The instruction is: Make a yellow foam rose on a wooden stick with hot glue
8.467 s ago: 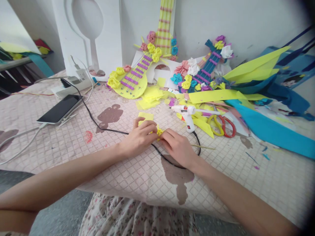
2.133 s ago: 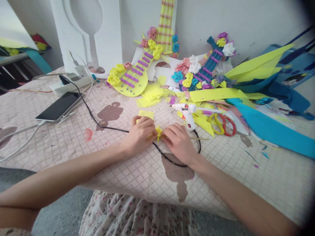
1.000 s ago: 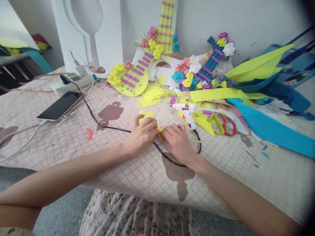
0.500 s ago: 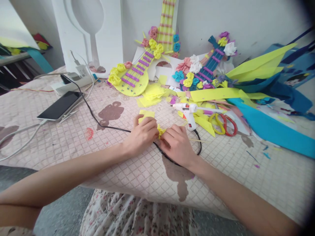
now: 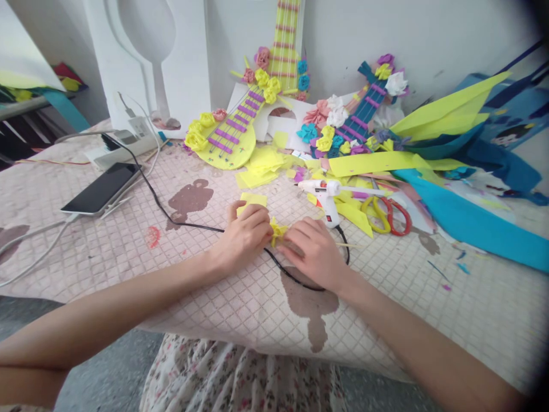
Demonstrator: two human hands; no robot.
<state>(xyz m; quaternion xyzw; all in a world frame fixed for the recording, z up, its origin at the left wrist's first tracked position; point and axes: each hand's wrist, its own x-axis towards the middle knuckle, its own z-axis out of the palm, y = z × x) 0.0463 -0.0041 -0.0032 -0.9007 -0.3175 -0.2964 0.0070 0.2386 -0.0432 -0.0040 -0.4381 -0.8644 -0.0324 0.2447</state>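
A small yellow crepe-paper flower [image 5: 278, 231] with ruffled petals is between my two hands, low over the table. My left hand [image 5: 249, 232] pinches its left side, fingers curled around it. From the right, the bent fingers of my right hand [image 5: 315, 252] close at the flower's edge. A thin pale stick [image 5: 350, 245] shows beyond my right hand; whether it runs through the grip is hidden. Under both hands passes the black cord of a white glue gun [image 5: 323, 197], which lies just behind them. One yellow paper square [image 5: 254, 200] rests behind my left hand.
Yellow and red-handled scissors [image 5: 386, 216] lie on the right near a long blue paper strip [image 5: 476, 223]. A phone [image 5: 102, 189] and power strip [image 5: 124, 146] are at left. Flower-trimmed paper instruments [image 5: 229, 140] stand along the back, with stacked yellow paper [image 5: 263, 167] before them.
My right hand has drawn slightly right from the flower, so more of its petals show. The left hand keeps its hold. The whole view has shifted a little.
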